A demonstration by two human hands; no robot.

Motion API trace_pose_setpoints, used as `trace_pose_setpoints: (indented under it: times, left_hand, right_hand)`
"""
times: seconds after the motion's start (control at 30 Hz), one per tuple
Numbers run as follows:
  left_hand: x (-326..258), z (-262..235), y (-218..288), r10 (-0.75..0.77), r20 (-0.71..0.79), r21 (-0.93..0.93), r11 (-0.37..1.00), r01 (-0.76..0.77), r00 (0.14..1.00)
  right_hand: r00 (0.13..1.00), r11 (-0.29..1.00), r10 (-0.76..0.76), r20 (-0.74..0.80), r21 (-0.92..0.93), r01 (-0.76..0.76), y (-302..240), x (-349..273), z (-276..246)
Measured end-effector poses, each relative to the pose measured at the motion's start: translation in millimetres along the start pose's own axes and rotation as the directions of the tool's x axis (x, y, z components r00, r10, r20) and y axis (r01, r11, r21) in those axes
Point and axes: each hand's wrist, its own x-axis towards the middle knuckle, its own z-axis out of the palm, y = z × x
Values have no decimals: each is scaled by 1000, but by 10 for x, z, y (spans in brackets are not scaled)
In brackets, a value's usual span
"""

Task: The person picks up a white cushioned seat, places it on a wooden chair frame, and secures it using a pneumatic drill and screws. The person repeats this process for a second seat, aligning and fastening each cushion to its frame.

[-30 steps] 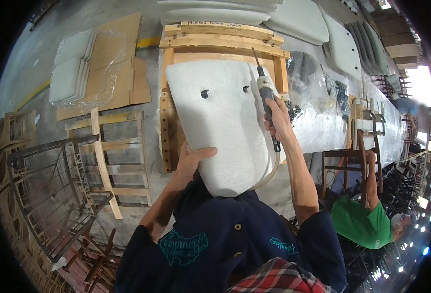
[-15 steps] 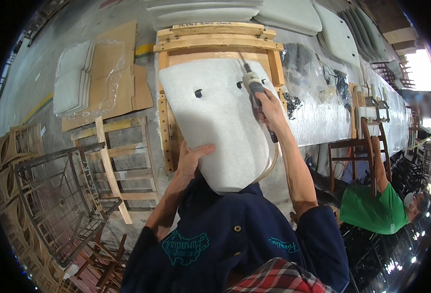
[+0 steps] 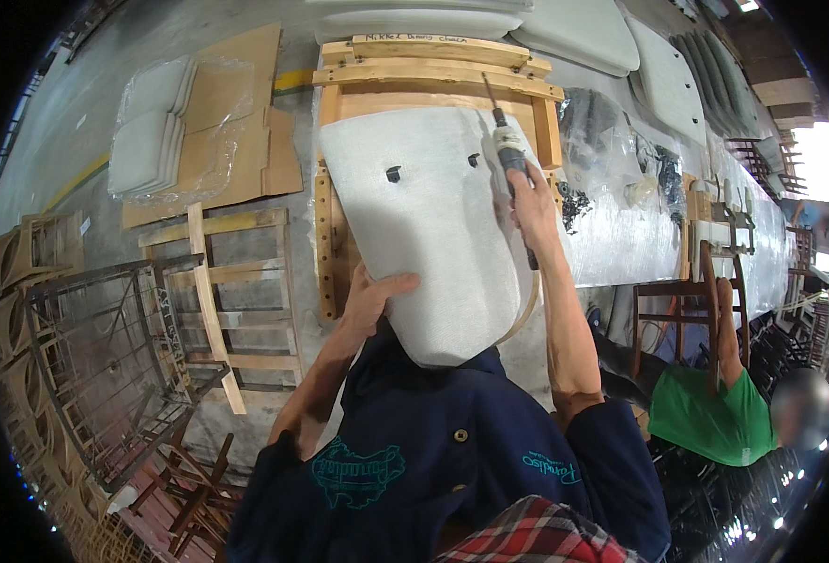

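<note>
A pale grey fabric-covered panel (image 3: pixel 424 253), wide at the far end and rounded at the near end, lies over a wooden frame (image 3: pixel 438 101) with its near end against my body. My left hand (image 3: pixel 383 293) grips its near left edge, thumb on top and the other fingers underneath, hidden. In my right hand (image 3: pixel 532 206) is a slim power screwdriver (image 3: pixel 511 150), held above the panel's right side. Its long bit points away from me, toward the frame's far rail. Two black fittings, a left one (image 3: pixel 394 174) and a right one (image 3: pixel 474 160), stand on the panel.
Right of the frame, a plastic-covered table (image 3: pixel 621 249) carries bags and black hardware. Stacked grey panels (image 3: pixel 583 38) lie beyond. Wrapped pads (image 3: pixel 147 145) rest on cardboard at the left, near a wooden pallet (image 3: pixel 255 310) and metal rack. A person in green (image 3: pixel 710 413) handles a chair at right.
The screwdriver has shifted slightly right, its bit now more over the far rail, and it covers a third black fitting seen earlier. My left hand keeps its grip. The view has shifted slightly.
</note>
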Motion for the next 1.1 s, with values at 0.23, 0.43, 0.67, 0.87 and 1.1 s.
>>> trace_pose_setpoints:
  times: [0.23,0.43,0.67,0.87,1.1]
  left_hand:
    - [14,-48,60,-30,-20,-21,999,29,999]
    - [30,-49,117,-104,53,-83,991,108,993]
    - [52,-79,-13,-62,30,-81,995,65,998]
    - [-13,-62,51,-91,36,-34,995,92,995]
    - [56,-131,79,-98,24,-91,991,100,995]
  right_hand:
    - [993,997,41,-108,75,-33,-32,43,-126]
    - [995,994,-71,76,-80,77,81,1,78]
    - [997,996,11,-79,-85,-18,115,95,-86]
    - [999,965,-33,33,-259,41,-38,-56,57]
    - [997,992,7,-74,-123,-16,222,149,-372]
